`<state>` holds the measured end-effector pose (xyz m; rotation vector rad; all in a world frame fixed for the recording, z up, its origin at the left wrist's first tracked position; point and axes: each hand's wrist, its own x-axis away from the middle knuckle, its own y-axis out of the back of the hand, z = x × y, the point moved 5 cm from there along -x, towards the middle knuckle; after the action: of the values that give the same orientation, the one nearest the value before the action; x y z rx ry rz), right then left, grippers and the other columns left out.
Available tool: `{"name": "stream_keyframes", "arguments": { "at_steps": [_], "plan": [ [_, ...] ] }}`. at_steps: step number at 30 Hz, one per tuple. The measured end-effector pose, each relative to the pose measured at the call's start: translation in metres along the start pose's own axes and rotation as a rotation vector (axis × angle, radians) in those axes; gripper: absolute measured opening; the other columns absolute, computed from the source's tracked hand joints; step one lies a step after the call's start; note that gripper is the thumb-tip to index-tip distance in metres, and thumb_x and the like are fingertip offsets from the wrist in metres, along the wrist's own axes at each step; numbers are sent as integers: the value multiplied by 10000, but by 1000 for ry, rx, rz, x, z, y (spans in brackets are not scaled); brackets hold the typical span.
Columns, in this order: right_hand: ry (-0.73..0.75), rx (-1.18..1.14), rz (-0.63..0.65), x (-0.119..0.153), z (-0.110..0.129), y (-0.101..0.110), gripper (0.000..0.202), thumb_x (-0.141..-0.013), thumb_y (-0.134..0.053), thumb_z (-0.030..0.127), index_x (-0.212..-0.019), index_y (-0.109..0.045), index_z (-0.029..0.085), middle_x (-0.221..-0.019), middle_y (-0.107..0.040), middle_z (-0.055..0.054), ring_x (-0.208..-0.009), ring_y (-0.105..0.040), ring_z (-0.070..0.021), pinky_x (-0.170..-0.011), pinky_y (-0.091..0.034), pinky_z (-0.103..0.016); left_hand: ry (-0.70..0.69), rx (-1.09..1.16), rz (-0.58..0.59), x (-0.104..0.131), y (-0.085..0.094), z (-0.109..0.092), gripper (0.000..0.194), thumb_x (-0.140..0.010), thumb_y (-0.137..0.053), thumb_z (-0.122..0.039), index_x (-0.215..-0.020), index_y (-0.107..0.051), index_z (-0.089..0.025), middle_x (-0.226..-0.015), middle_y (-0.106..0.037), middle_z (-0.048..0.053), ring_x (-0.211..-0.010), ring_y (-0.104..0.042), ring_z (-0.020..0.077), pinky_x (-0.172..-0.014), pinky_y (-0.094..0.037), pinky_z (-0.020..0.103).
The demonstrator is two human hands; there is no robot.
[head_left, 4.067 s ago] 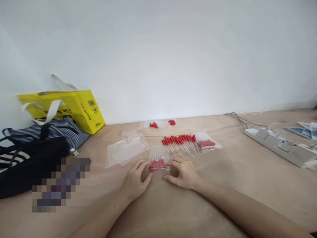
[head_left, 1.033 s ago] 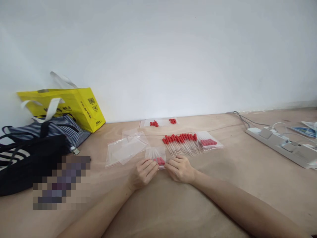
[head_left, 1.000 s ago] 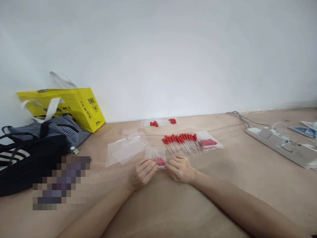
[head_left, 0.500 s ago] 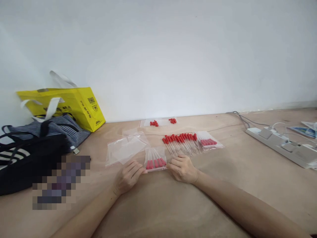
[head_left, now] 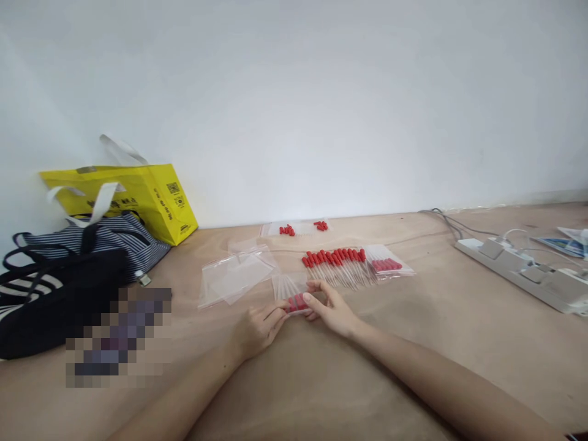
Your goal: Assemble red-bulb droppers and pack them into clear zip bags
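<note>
A small clear zip bag (head_left: 290, 288) holds several red-tipped white sticks, their red ends toward me. My left hand (head_left: 261, 327) pinches its lower left corner, fingers partly over the red ends. My right hand (head_left: 331, 310) has its thumb on top of the bag's right side and fingers beyond and beneath it. Just behind lies a row of loose red-tipped sticks (head_left: 340, 266). Filled bags (head_left: 388, 262) of such sticks are stacked at the row's right. Flat, unfilled clear bags (head_left: 236, 275) overlap to the left.
Farther back, two clusters of red pieces (head_left: 287, 231) lie on clear bags by the wall. A yellow bag (head_left: 169, 202), a striped bag (head_left: 133, 242) and a black bag (head_left: 64, 306) stand on the left. At right is a white power strip (head_left: 519, 275) with cables.
My left hand has slid right along the bag's lower edge. My right hand has turned, its thumb now over the red ends. The view has shifted slightly.
</note>
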<state>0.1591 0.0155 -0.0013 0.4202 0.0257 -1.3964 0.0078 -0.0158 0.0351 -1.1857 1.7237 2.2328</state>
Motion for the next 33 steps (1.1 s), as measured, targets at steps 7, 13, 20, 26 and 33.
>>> {"name": "stream_keyframes", "arguments": {
  "at_steps": [7,13,20,26,33],
  "plan": [
    [-170,-343,87,-3,-15,-19,386,-677,-621,244,-1017,-453,174,-673,-584,11,-565,-559,-99,-550,-459,-238,-95,76,-89,-1,10,-10,117,-819,-437,-201,-884,-530,-173,-867,-651,48,-819,-612,139,-688,-502,236],
    [-114,-389,-133,-8,-1,57,394,-582,-698,325,-912,-537,181,-694,-631,1,-611,-590,-123,-558,-455,-230,416,-215,-3,14,10,56,230,-783,-454,-283,-929,-559,-139,-1011,-586,133,-1010,-512,258,-880,-406,413],
    [-184,4,-733,-12,-42,206,310,-644,-579,397,-853,-574,169,-712,-646,-39,-636,-604,-158,-569,-477,-265,775,-345,320,30,-2,90,420,-796,-414,-368,-1132,-513,-138,-1236,-474,136,-1196,-359,279,-978,-280,455],
    [-278,298,-739,-7,-60,236,142,-601,-586,304,-656,-612,176,-588,-618,-28,-620,-582,-187,-594,-437,-293,873,-269,524,31,-6,89,452,-845,-325,-376,-1218,-445,-151,-1320,-390,116,-1232,-320,234,-995,-255,435],
    [-255,686,-639,-12,-36,214,125,-642,-548,245,-688,-654,198,-861,-639,-75,-936,-496,-269,-813,-313,-385,751,-241,522,29,-8,74,427,-855,-320,-347,-1201,-472,-149,-1295,-426,111,-1214,-348,245,-985,-280,440]
  ]
}}
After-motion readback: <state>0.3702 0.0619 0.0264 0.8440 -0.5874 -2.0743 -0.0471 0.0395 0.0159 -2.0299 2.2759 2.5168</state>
